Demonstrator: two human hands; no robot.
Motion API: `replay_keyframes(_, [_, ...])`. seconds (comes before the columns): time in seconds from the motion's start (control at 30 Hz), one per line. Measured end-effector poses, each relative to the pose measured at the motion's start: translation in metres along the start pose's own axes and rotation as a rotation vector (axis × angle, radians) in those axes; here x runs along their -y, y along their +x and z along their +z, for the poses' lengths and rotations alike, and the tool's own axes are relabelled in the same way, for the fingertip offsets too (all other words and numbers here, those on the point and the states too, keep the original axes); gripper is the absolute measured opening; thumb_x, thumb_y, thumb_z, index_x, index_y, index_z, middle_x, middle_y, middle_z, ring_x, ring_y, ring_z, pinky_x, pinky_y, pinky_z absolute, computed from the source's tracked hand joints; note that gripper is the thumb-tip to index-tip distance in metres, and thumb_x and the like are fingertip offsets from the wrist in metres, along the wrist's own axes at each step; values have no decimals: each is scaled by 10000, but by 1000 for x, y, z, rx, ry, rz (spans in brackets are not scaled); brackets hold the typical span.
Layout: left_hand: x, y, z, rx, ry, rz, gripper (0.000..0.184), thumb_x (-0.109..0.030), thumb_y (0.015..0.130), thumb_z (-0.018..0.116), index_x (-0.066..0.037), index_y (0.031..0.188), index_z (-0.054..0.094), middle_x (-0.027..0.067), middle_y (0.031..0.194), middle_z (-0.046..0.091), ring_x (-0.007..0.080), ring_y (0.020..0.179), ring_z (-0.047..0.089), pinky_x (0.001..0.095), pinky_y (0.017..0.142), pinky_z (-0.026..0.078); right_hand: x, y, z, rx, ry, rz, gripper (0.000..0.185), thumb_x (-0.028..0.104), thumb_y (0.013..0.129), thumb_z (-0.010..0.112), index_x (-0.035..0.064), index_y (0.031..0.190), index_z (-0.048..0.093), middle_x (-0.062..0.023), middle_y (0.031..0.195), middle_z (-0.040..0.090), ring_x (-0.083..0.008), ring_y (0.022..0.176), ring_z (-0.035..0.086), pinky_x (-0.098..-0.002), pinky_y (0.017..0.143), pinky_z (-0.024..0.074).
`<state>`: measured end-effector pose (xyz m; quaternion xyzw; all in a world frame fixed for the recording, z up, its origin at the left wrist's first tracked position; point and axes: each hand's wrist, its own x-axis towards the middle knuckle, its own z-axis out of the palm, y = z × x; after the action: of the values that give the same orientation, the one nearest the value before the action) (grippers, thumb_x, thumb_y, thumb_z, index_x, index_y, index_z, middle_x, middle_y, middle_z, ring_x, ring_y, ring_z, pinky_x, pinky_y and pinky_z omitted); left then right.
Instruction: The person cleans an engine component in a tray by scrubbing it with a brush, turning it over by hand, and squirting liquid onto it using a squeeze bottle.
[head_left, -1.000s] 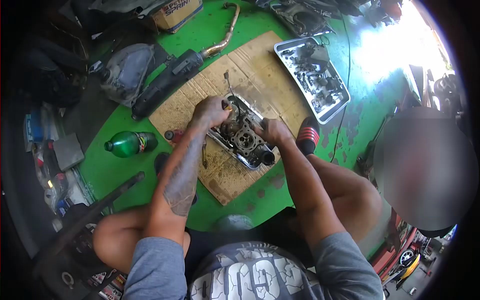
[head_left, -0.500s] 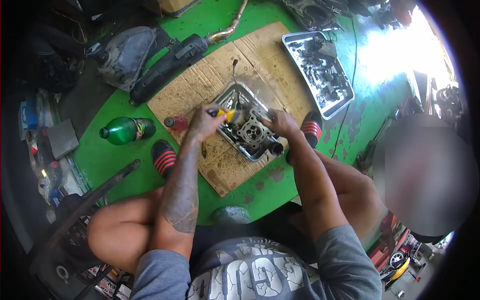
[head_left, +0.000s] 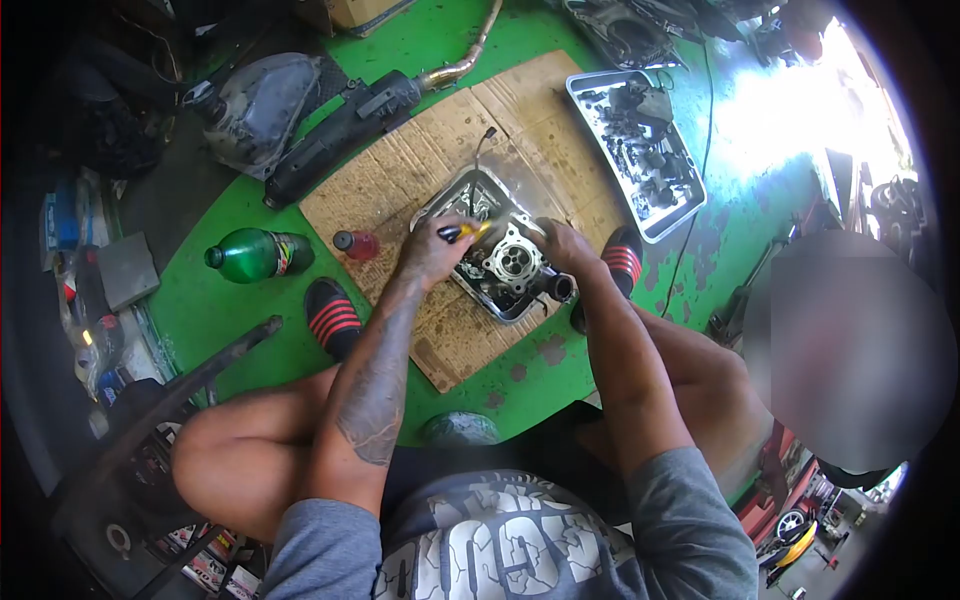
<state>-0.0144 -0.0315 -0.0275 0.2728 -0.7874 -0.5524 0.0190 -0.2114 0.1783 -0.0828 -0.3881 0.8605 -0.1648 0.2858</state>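
Observation:
My left hand [head_left: 437, 250] is closed round the yellow-and-black handle of a brush [head_left: 470, 231]. Its bristle end, blurred, is against or just over the upper left side of a metal engine cylinder head [head_left: 515, 258]. With its round valve face turned up, the cylinder head sits over a shallow metal tray [head_left: 478, 306] of dark, wet residue. My right hand [head_left: 565, 247] grips the cylinder head's right side; its fingertips are partly hidden. A dark round pipe end [head_left: 560, 289] sticks out at the lower right of the part.
Stained cardboard [head_left: 380, 185] lies under the tray. A red bottle [head_left: 357, 244] and a green bottle [head_left: 258, 256] are at left. A second tray [head_left: 648, 232] of small parts is at upper right, an exhaust muffler [head_left: 345, 135] at upper left. Another person [head_left: 850, 360], blurred, is at right.
The cylinder head has turned slightly and shifted a little right, its face now brighter. My left hand and the brush have moved slightly right.

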Motion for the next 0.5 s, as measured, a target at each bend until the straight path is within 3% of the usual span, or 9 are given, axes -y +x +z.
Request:
replay_keyframes(0.07, [15, 4, -12, -5, -14, 48, 176, -94, 886, 730, -132, 1053, 770, 10, 840, 741, 66, 693, 636, 245, 621, 514, -2, -2, -3, 56, 3, 32, 598, 549, 988, 545, 71, 1344, 606, -273, 1176, 666, -430, 1130, 630, -481, 989, 492])
replay_keyframes(0.13, [4, 7, -17, -17, 16, 0, 185, -90, 884, 734, -138, 1058, 773, 19, 876, 750, 69, 708, 647, 245, 625, 523, 0, -1, 3, -15, 25, 20, 582, 523, 998, 546, 52, 1334, 604, -261, 1219, 641, -419, 1167, 608, -464, 1013, 474])
replay_keyframes(0.23, [-22, -1, -7, -18, -50, -66, 174, -181, 879, 758, -167, 1051, 782, 55, 895, 759, 166, 774, 697, 325, 696, 551, 5, 2, 8, -37, 23, 72, 546, 485, 1004, 547, 66, 1350, 597, -259, 1324, 578, -421, 1214, 581, -466, 1033, 465])
replay_keyframes(0.27, [-25, -5, -5, 68, 106, -139, 185, -154, 887, 750, -181, 1067, 782, 65, 947, 763, 164, 803, 700, 321, 703, 554, 6, 2, 7, -24, 9, 97, 560, 496, 1002, 540, 77, 1372, 586, -255, 1359, 555, -421, 1222, 580, -474, 1039, 465])
replay_keyframes(0.37, [9, -11, -10, -17, -39, -66, 184, -137, 888, 740, -160, 1066, 781, 73, 977, 760, 148, 822, 695, 314, 699, 550, 11, 6, 2, -2, -25, 142, 581, 485, 997, 531, 89, 1422, 537, -263, 1347, 567, -427, 1232, 576, -482, 1051, 460])
replay_keyframes(0.4, [12, -13, -16, -39, -99, -45, 214, -82, 887, 728, -150, 1084, 775, 3, 886, 739, 58, 666, 628, 226, 553, 499, 15, 4, 0, 0, -15, 150, 586, 479, 995, 531, 85, 1430, 526, -265, 1332, 578, -430, 1232, 575, -481, 1054, 458])
replay_keyframes(0.5, [9, -19, -32, -30, -35, -77, 202, -89, 888, 724, -143, 1076, 773, 17, 902, 754, 59, 659, 632, 220, 562, 503, 31, -12, -7, -40, 8, 173, 610, 426, 964, 590, 70, 1447, 478, -265, 1287, 607, -443, 1212, 579, -478, 1057, 455])
